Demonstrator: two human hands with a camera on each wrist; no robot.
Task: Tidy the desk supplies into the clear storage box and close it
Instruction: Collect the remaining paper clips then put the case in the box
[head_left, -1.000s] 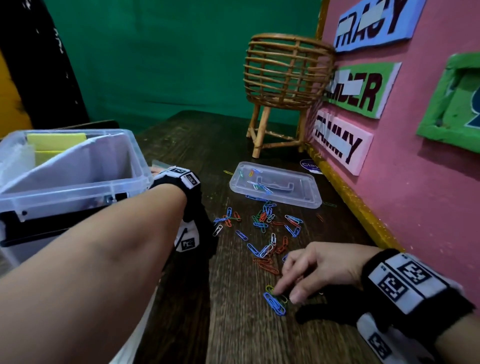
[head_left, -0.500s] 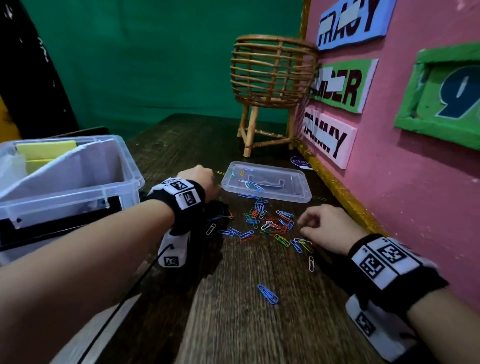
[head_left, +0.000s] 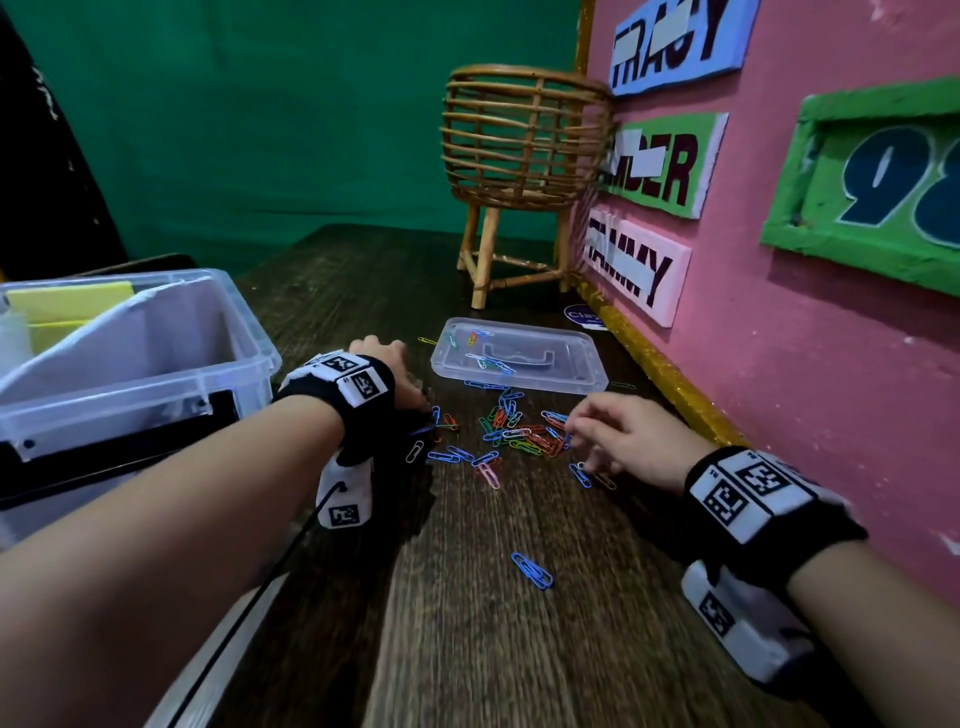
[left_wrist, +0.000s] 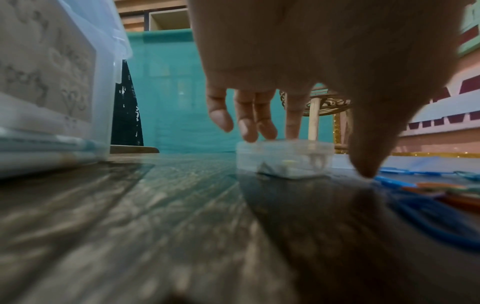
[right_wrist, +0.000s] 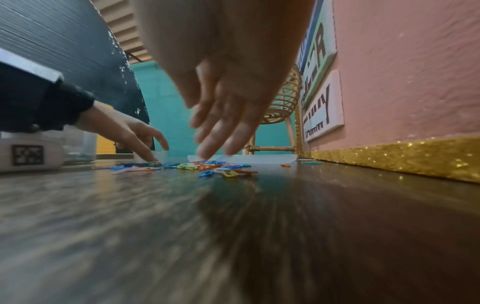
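Several coloured paper clips (head_left: 519, 436) lie in a loose pile on the dark wooden table (head_left: 467, 649). The clear storage box (head_left: 156, 364) stands open at the left with yellow note pads (head_left: 67, 301) inside. Its clear lid (head_left: 519, 358) lies flat beyond the pile with a few clips on it. My left hand (head_left: 387, 358) is at the pile's left edge; its fingers (left_wrist: 246, 127) hang over a small clear case (left_wrist: 284, 160) and the thumb (left_wrist: 369, 160) touches the table. My right hand (head_left: 597, 441) reaches in from the right, fingers (right_wrist: 215, 144) extended onto the clips, holding nothing.
A rattan basket stand (head_left: 519, 156) sits at the back by the pink wall (head_left: 805, 415), which has a gold glitter strip (head_left: 665, 374) along its foot. One blue clip (head_left: 531, 570) lies apart, nearer me. A pink clip (head_left: 488, 475) sits just below the pile.
My left hand moved from beside the box to the pile's left edge. My right hand moved forward from the near clips and its fingers spread. The clips lie bunched tighter.
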